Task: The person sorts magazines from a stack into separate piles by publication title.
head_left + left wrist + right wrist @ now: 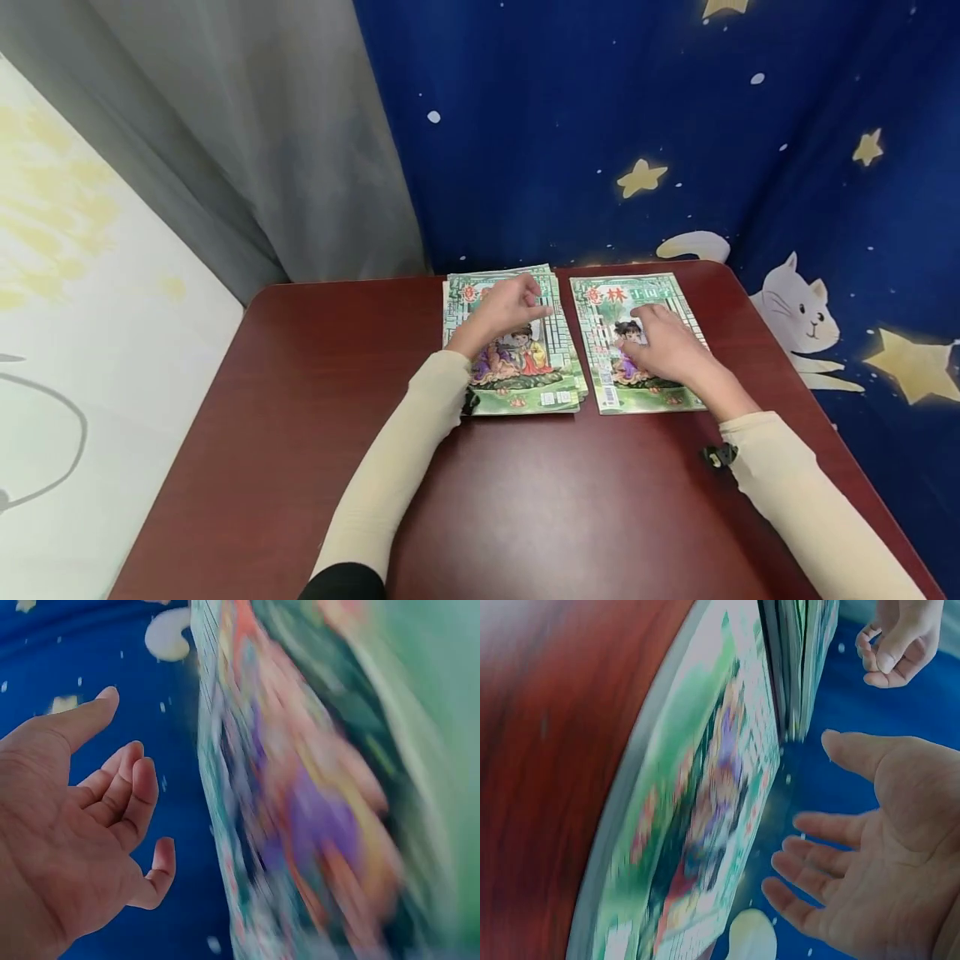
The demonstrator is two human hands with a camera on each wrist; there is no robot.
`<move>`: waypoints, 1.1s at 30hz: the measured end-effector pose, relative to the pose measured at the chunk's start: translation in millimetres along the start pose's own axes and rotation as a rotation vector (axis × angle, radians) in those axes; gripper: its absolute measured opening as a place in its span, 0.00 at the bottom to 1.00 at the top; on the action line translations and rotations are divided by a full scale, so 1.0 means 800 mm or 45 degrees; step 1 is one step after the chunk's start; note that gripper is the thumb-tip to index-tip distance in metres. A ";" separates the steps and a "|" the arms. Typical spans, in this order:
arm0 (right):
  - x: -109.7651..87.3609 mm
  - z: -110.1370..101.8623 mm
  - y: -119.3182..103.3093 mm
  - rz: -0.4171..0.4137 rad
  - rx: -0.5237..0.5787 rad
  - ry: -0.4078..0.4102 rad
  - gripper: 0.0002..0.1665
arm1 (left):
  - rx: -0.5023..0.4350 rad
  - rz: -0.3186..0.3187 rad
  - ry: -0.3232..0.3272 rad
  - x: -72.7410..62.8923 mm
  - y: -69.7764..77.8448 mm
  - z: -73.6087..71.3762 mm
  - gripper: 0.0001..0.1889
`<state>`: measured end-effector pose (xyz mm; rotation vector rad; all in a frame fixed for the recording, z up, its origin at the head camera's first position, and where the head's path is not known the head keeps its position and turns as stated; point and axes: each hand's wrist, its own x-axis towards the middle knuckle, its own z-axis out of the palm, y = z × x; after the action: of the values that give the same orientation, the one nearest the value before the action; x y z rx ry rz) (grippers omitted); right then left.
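Note:
Two lots of matching green illustrated magazines with red title characters lie side by side at the table's far edge. My left hand [506, 310] hovers over the left stack of magazines [525, 392], whose edges are slightly uneven. In the left wrist view its fingers are loosely bent beside the blurred cover, with nothing in them. Over the right magazine [604, 333] is my right hand [666, 343]. The right wrist view shows that hand [870, 840] with fingers spread and an empty palm, apart from the cover. A narrow gap separates the stack from the right magazine.
The dark red wooden table [315, 433] stretches to the left and in front of the magazines. Behind it hang a grey curtain [300, 150] and a blue curtain [555, 133] with stars and a white cat. A white panel [97, 333] stands along the left side.

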<state>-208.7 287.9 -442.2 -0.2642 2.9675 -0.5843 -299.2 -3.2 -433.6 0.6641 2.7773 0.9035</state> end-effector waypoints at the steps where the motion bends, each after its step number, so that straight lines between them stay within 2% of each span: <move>1: -0.001 0.003 -0.004 0.006 0.009 0.005 0.43 | -0.010 -0.011 0.017 -0.005 -0.009 -0.003 0.24; 4: 0.000 0.012 -0.014 0.021 0.017 0.019 0.46 | 0.013 -0.058 0.077 -0.019 -0.038 -0.015 0.22; 7: 0.003 0.022 -0.026 -0.007 0.022 0.030 0.49 | 0.063 -0.115 0.123 -0.035 -0.061 -0.026 0.23; 13: 0.010 0.045 -0.052 -0.191 0.005 0.017 0.55 | 0.198 -0.247 0.100 -0.061 -0.094 -0.042 0.29; 17: 0.017 0.056 -0.064 -0.222 0.013 0.038 0.51 | 0.220 -0.332 0.106 -0.075 -0.109 -0.048 0.32; 20: 0.024 0.062 -0.070 -0.214 0.019 0.063 0.49 | 0.171 -0.397 0.130 -0.083 -0.120 -0.051 0.34; 23: 0.031 0.071 -0.073 -0.200 0.022 0.084 0.46 | 0.145 -0.454 0.115 -0.090 -0.129 -0.052 0.34; 28: 0.041 0.083 -0.078 -0.132 0.064 0.122 0.45 | 0.125 -0.468 0.050 -0.093 -0.135 -0.051 0.30; 33: 0.046 0.087 -0.082 -0.047 0.171 0.105 0.50 | 0.110 -0.471 0.040 -0.091 -0.136 -0.051 0.27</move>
<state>-225.4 195.9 -483.4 -0.2895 2.9899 -0.8136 -284.6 -136.0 -464.6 0.1350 2.8407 0.7245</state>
